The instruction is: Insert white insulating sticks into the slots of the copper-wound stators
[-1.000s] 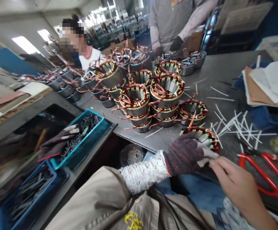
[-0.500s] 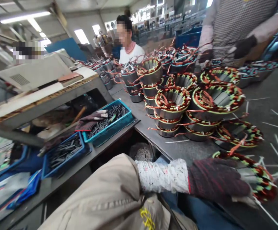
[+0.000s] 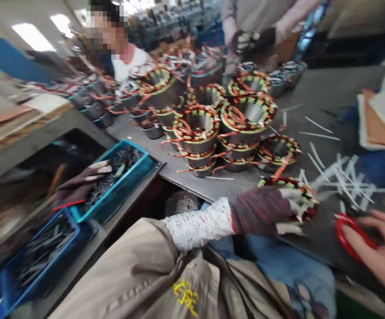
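- Steadily brace the stator (image 3: 308, 200), toward 4 o'clock, with the left hand (image 3: 262, 210), its fingers part-bent over it; grip unclear.
- Right hand (image 3: 378, 248), curled round red cutters (image 3: 351, 246) at the stator's 4 o'clock: keep them off its windings (image 3: 313, 212).

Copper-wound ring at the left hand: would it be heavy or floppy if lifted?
The ring is probably heavy for its size, being packed with copper-coloured windings. Its body likely stays stiff, as similar stacked rings hold their shape; its protruding orange lead may flop.
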The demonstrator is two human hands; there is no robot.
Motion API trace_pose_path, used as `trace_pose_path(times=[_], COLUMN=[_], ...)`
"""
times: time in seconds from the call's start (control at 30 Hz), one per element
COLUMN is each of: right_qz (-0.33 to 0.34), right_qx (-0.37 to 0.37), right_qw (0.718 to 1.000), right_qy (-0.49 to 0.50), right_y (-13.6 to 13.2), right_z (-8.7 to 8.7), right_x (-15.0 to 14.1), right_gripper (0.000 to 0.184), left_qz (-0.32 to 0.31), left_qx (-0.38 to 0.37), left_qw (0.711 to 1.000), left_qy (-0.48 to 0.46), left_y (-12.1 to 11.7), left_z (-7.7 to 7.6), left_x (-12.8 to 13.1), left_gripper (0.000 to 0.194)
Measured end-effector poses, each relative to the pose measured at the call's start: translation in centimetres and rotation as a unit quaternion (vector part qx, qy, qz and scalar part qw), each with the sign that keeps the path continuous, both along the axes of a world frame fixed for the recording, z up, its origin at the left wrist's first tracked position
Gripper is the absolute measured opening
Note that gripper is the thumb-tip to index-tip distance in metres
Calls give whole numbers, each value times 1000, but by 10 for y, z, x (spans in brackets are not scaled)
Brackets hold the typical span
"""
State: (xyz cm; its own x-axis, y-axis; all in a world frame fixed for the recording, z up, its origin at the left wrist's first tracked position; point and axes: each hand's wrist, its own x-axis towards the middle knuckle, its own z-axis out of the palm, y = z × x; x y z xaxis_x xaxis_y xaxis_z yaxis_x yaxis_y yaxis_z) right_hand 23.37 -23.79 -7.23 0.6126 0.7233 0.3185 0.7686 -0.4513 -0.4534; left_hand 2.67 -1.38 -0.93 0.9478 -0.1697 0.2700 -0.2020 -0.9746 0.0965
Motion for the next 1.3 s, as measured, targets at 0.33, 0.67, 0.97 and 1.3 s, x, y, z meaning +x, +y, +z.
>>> trace_pose_path(times=[0.33, 0.67, 0.97, 1.3], right_qz=[-83, 63, 112, 155], right_qx=[-289, -192, -156, -146], right_qw=[952, 959, 973, 968], right_qy=[-56, -199, -129, -133], right_y=[-3, 46, 18, 5], right_z=[34, 66, 70, 74], right_x=[17, -28, -12, -44], right_gripper=[63, 52, 52, 43], left_qz=[34, -56, -53, -36], left_qx=[27, 48, 26, -11], left_qw=[999, 997, 998, 999], left_qy=[4, -7, -5, 3], left_y=[0, 28, 26, 21], left_z=[-11, -14, -14, -13], left_x=[6, 1, -1, -3], left_gripper=[55, 58, 51, 43])
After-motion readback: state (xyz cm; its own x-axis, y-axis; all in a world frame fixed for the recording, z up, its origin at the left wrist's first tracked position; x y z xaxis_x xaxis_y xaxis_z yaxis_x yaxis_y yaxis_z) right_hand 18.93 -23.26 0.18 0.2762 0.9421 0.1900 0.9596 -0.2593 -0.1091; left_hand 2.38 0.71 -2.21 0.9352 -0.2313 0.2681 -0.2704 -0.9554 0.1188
